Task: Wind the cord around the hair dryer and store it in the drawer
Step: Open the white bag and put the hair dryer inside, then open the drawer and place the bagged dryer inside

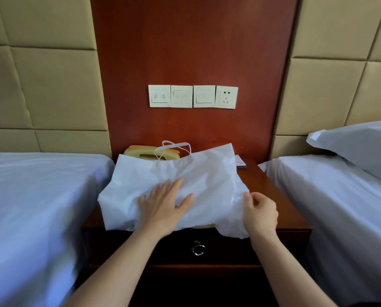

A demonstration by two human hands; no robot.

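White bag slumped on the surface, contents hidden, hair dryer's whereabouts impossible to tell, left hand fingers flat on it, right hand pinching its edge, drawer shut below, phone half-covered.

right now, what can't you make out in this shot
1. Hair dryer and cord: none shows in the head view; the white bag may hide them.
2. Telephone: head view, lower part behind the bag.
3. Drawer contents: head view, closed front hides them.
4. Wall switches markings: head view, too small.

No legible text; two round icons on leftmost switch plate, indistinct.
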